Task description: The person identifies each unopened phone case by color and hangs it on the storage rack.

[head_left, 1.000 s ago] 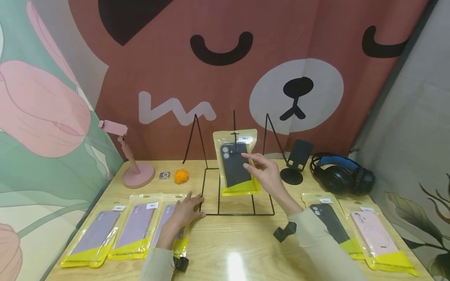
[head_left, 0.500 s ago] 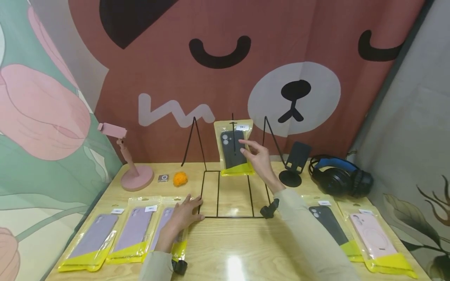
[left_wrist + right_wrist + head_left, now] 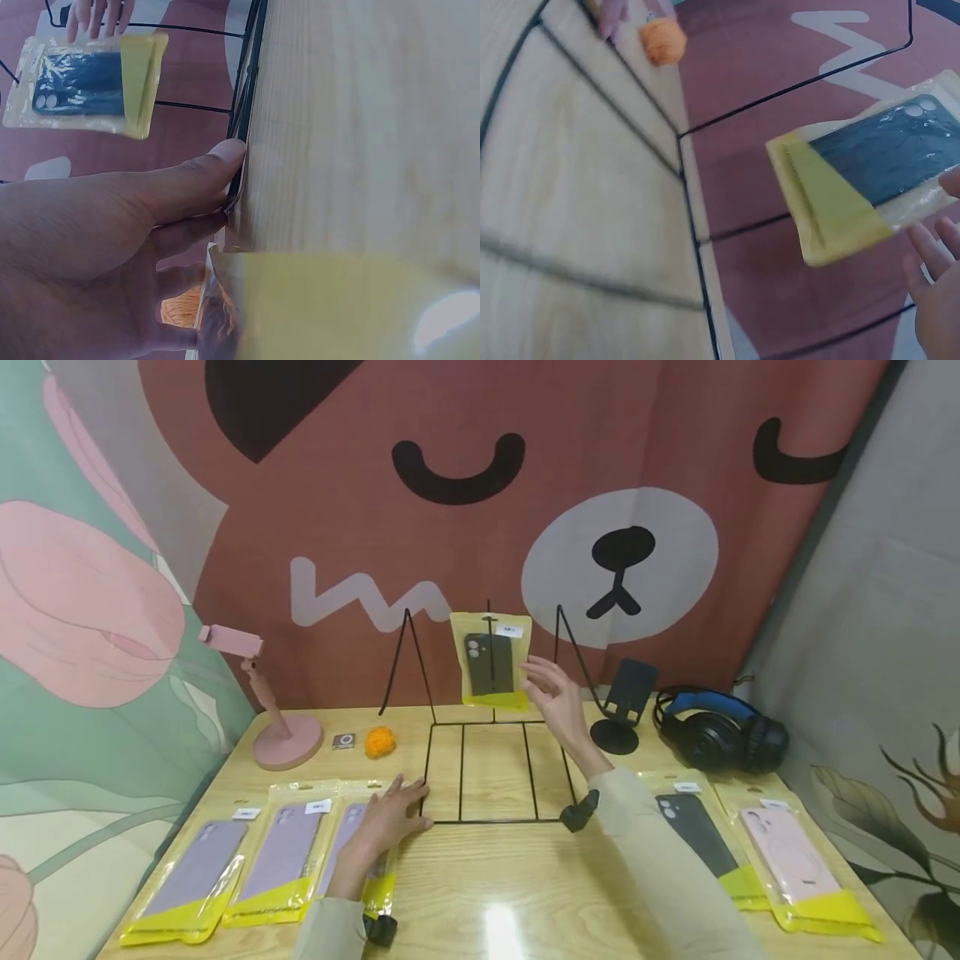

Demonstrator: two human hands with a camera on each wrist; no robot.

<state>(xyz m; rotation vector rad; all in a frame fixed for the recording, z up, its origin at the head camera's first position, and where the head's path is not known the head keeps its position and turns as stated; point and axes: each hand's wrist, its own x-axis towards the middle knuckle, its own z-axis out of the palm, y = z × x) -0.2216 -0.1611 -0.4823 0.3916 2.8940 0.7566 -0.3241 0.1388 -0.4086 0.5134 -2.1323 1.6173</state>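
So there's a black wire rack (image 3: 487, 760) sitting in the middle of a wooden table (image 3: 495, 885), and a black phone case in a clear-and-yellow bag (image 3: 491, 662) is hanging on the rack's middle upright hook, up near the top. The person's right hand (image 3: 553, 697) is just beside the bag's right edge, fingers spread and relaxed, not gripping anything. From the right wrist view the fingertips (image 3: 930, 255) sit right next to the bag (image 3: 862, 180), with a small gap as far as I can tell.

The left hand (image 3: 390, 814) lies flat on the table, fingers straight, pressing down at the front left corner of the rack's base. In the left wrist view the thumb (image 3: 202, 169) is touching the wire. That hand also rests partly over one of three bagged purple cases (image 3: 277, 852) lined up on the left.

Over on the right lie a bagged black case (image 3: 697, 839) and a pink one (image 3: 795, 868). At the back: a pink phone stand (image 3: 273, 727), an orange fuzzy ball (image 3: 380, 742), a black stand (image 3: 622, 714) and headphones (image 3: 720, 731).
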